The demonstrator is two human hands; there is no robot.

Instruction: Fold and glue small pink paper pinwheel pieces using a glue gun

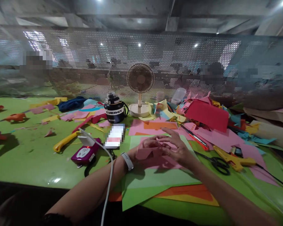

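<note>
Both hands meet above a stack of coloured paper in front of me. My left hand (149,143) has its fingers curled around a small piece of pink paper (145,153), which looks folded or bent. From the other side my right hand (179,147) reaches to the same piece, thumb and fingertips at its edge, index finger lifted away. The fingers partly cover the paper. Under the hands lies a larger pink sheet (153,164), on top of light green sheets (160,177). Black-handled scissors (218,164) lie right of the stack, beside a yellow glue gun (238,161).
A purple power socket (86,153) with a white charging cable (111,175) stands left, near a phone (115,136) and a yellow-handled tool (65,142). Behind are a black jug (114,108), a fan (140,78) and heaped paper scraps. A box cutter (195,138) lies right.
</note>
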